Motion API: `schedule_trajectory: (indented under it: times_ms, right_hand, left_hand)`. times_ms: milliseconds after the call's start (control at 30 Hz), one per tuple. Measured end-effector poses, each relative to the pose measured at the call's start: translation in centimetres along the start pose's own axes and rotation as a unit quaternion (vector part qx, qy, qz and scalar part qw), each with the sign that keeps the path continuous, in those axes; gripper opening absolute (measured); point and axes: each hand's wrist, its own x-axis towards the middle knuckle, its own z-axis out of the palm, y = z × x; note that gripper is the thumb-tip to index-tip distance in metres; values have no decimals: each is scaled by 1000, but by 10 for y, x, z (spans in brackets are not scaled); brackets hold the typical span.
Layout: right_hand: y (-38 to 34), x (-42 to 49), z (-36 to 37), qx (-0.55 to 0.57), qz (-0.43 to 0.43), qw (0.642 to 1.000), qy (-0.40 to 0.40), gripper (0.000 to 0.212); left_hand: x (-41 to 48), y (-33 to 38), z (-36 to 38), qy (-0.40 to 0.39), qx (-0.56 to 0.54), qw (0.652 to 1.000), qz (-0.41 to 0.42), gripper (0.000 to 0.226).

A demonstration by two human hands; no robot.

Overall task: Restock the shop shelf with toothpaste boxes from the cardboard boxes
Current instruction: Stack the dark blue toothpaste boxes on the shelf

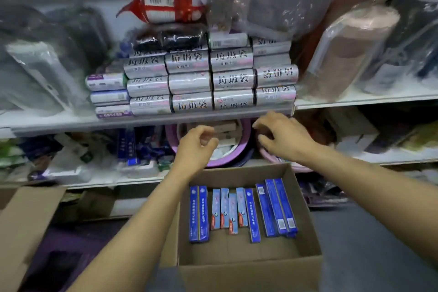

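Ten or so toothpaste boxes (252, 216) lie flat in the open cardboard box (248, 277) in front of us, side by side, their long axes pointing away from us toward the shelf (94, 181). Both hands are up at that shelf, beyond the carton's far wall, so the stock lies below the fingers and back toward us. Our left hand (194, 147) hangs in front of the pink basin (227, 161), fingers loosely curled and holding nothing. Our right hand (286, 140) arches just under the upper board, fingers bent downward and spread; we cannot tell whether they grip anything. We judge neither hand clearly closer: each hangs over its own side of the carton.
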Motion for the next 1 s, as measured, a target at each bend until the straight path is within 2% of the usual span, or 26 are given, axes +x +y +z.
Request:
schedule_trajectory:
  times_ms: [133, 233, 400, 467, 533, 567, 600, 667, 733, 867, 1000]
  right_hand:
    - [27, -20, 66, 56, 88, 991, -78, 31]
    - [50, -34, 124, 83, 165, 971, -153, 29]
    - [84, -61, 217, 111, 281, 922, -241, 23]
    - [96, -70, 249, 110, 298, 912, -260, 11]
    - [106, -75, 276, 105, 309, 903, -279, 20]
    - [108, -76, 284, 83, 310, 902, -287, 10]
    - [110, -77, 293, 62, 313, 902, -289, 10]
    - [114, -79, 311, 32, 336, 897, -284, 37]
    - [114, -80, 324, -3, 359, 896, -261, 47]
    - [114, -80, 344, -90, 357, 904, -217, 46]
    - [115, -78, 356, -96, 394, 895, -183, 48]
  left_hand:
    - [-11, -60, 43, -34, -30, 991, -123, 23]
    - [-16, -110, 77, -63, -2, 978, -198, 18]
    - [-19, -186, 128, -105, 42, 953, -282, 38]
    - [-19, -215, 143, -117, 67, 945, -298, 42]
    - [-19, -238, 158, -130, 104, 937, -306, 39]
    - [-18, -248, 165, -141, 126, 932, -310, 39]
    - [-18, -258, 173, -146, 142, 928, -312, 40]
    - [-16, -270, 186, -144, 170, 925, -309, 49]
    - [-15, -279, 198, -127, 211, 923, -295, 60]
    - [-18, -285, 216, -92, 315, 902, -281, 76]
    - [-23, -293, 227, -71, 377, 881, -275, 82]
